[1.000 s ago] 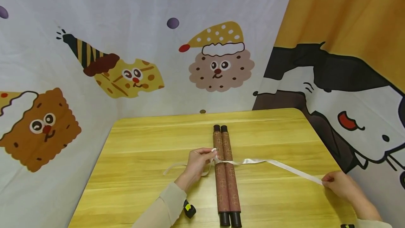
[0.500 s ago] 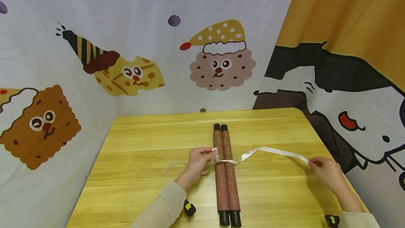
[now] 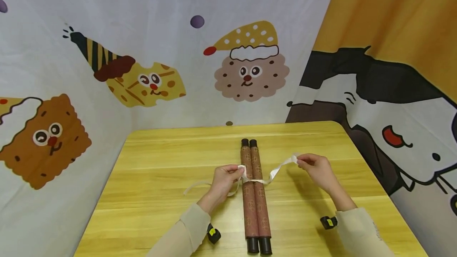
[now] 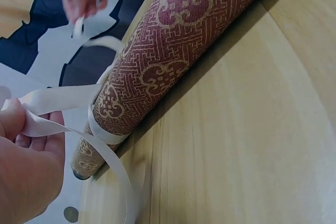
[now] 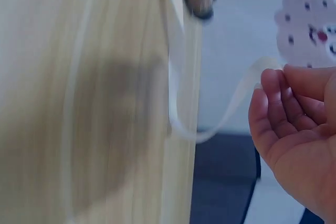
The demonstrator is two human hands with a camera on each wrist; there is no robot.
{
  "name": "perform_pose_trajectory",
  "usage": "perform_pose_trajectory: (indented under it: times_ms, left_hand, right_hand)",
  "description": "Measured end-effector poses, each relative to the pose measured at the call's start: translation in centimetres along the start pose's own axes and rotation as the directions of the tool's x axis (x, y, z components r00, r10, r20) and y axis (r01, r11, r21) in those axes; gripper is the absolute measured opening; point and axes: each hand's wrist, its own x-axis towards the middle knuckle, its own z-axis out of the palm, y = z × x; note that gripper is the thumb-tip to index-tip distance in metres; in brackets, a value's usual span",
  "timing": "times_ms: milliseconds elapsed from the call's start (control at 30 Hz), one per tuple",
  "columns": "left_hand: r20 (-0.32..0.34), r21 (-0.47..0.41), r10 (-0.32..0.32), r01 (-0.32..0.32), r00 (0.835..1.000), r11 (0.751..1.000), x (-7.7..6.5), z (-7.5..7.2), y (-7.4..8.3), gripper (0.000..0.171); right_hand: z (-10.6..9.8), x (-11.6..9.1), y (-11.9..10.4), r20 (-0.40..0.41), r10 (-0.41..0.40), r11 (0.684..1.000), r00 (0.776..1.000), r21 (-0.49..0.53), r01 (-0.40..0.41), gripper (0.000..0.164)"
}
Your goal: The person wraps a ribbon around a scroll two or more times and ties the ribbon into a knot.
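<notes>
Two rolled scrolls [image 3: 251,209] with brown-red patterned covers and black end knobs lie side by side on the table. A white satin ribbon [image 3: 274,173] passes across their middle. Just left of the scrolls, my left hand [image 3: 222,182] pinches the ribbon between thumb and fingers; a loose tail curls out to its left. My right hand [image 3: 317,171] pinches the ribbon's other length, raised to the right of the scrolls. In the left wrist view, the ribbon loops round the scroll [image 4: 163,61]. In the right wrist view, the ribbon [image 5: 176,77] hangs slack from the right fingertips.
A wood-grain table [image 3: 160,158] with rounded far corners bears the scrolls. Behind it hangs a white curtain [image 3: 160,3] with cartoon prints. A black wrist device [image 3: 214,234] sits below the left sleeve, another black device [image 3: 328,222] by the right sleeve.
My right hand has moved left and away from me, from the table's right edge toward the scrolls, bringing the ribbon's end; that ribbon has gone from taut to slack. The left hand stays put.
</notes>
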Motion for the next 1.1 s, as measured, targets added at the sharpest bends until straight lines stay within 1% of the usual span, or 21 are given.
perform_pose_trajectory:
  times_ms: [67,167,333,467,567,667,767,933,1033,1100]
  left_hand:
    - [-0.003,-0.001,-0.004,0.004,1.0,1.0,0.0,0.0,0.0,0.021]
    - [-0.001,-0.001,-0.008,0.008,1.0,1.0,-0.1,0.0,0.0,0.022]
    - [0.0,0.005,-0.018,0.018,1.0,1.0,-0.3,0.1,0.1,0.021]
    - [0.005,0.002,-0.03,0.03,1.0,1.0,-0.4,0.1,-0.1,0.021]
    - [0.013,-0.018,-0.034,0.035,0.999,0.999,-0.3,0.1,-0.2,0.02]
    - [0.022,-0.031,-0.027,0.028,0.999,0.999,-0.4,0.2,-0.2,0.02]
    - [0.023,-0.045,-0.029,0.03,0.999,0.999,-0.5,0.2,-0.3,0.02]
    - [0.03,-0.063,-0.04,0.042,0.999,0.997,-0.6,0.2,-0.5,0.018]
    - [0.028,-0.066,-0.041,0.043,0.999,0.997,-0.7,0.2,-0.6,0.017]
    - [0.019,-0.058,-0.037,0.038,0.999,0.998,-0.7,0.2,-0.7,0.017]
  right_hand:
    - [1.8,0.9,-0.9,0.032,-0.004,0.998,0.999,0.065,0.002,0.018]
    - [4.6,1.9,-2.3,0.078,-0.019,0.992,0.997,0.124,0.009,0.014]
    - [8.6,3.4,-4.6,0.153,-0.057,0.991,0.986,0.127,0.038,0.012]
    - [11.1,4.4,-5.8,0.214,-0.1,0.988,0.972,0.14,0.071,0.014]
    - [12.5,5.0,-6.6,0.238,-0.108,0.986,0.965,0.15,0.073,0.015]
    - [13.6,5.4,-7.3,0.254,-0.11,0.986,0.961,0.152,0.073,0.014]
    - [14.5,5.7,-7.8,0.286,-0.122,0.984,0.95,0.16,0.078,0.014]
    - [15.1,5.8,-8.0,0.333,-0.143,0.98,0.932,0.182,0.085,0.015]
    - [15.0,5.7,-7.7,0.328,-0.149,0.98,0.933,0.175,0.095,0.016]
    - [14.8,5.7,-7.2,0.309,-0.151,0.981,0.939,0.164,0.103,0.017]
